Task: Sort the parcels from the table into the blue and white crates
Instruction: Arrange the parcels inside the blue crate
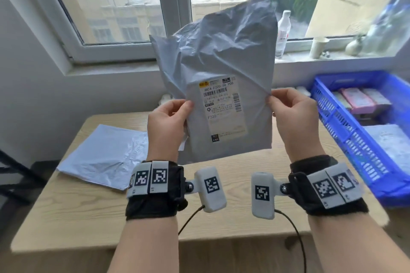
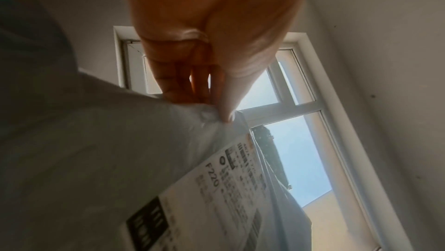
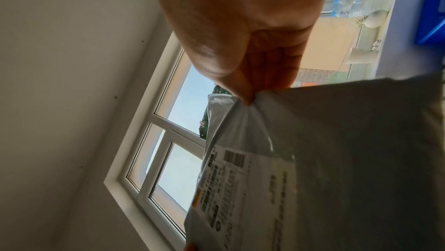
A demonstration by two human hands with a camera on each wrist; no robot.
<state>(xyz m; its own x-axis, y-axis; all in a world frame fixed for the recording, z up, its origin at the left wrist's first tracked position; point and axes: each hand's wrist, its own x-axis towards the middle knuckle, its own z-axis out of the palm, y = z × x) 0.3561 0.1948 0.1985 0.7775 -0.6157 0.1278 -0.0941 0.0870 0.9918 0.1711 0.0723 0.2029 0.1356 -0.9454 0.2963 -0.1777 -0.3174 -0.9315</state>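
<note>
I hold a grey plastic mailer parcel upright above the table, its white shipping label facing me. My left hand pinches its left edge and my right hand pinches its right edge. The left wrist view shows the left hand pinching the parcel; in the right wrist view the right hand does the same to the parcel. A second pale mailer parcel lies flat on the wooden table. The blue crate stands at the right with several parcels inside. No white crate shows.
A window sill behind the table carries a plastic bottle, a paper cup and a small round vase. A grey wall closes off the left. Dark furniture legs stand left of the table.
</note>
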